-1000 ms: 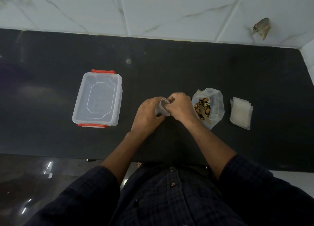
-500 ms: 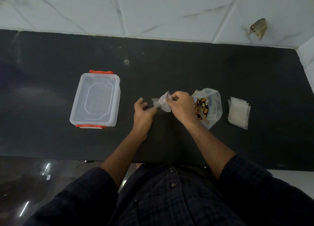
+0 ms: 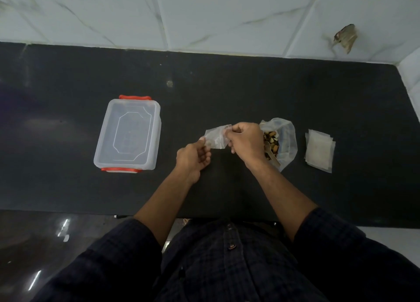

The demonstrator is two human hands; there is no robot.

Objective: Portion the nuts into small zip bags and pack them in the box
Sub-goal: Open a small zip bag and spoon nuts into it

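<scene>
I've got the small zip bag point(image 3: 216, 138) pinched between left hand point(image 3: 193, 157) and right hand point(image 3: 246, 142); nut bag point(image 3: 284, 140) sits just right of it, nearest my right hand.

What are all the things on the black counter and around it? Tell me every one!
box: one, clear with red clips, lid on, left part of the counter.
small bag: one, clear, held above the counter between both hands.
bag of nuts: one, clear and open, brown nuts inside, right of the hands.
spoon: one, pale, lying in the bag of nuts.
pile of small bags: one pile, whitish, far right of the counter.
counter: one, black, along the wall.
wall tiles: white with grey veins, behind the counter.
left hand: one, pinches the small bag's left end.
right hand: one, pinches its right end.
sleeves and shirt: dark, checked, bottom of the view.
</scene>
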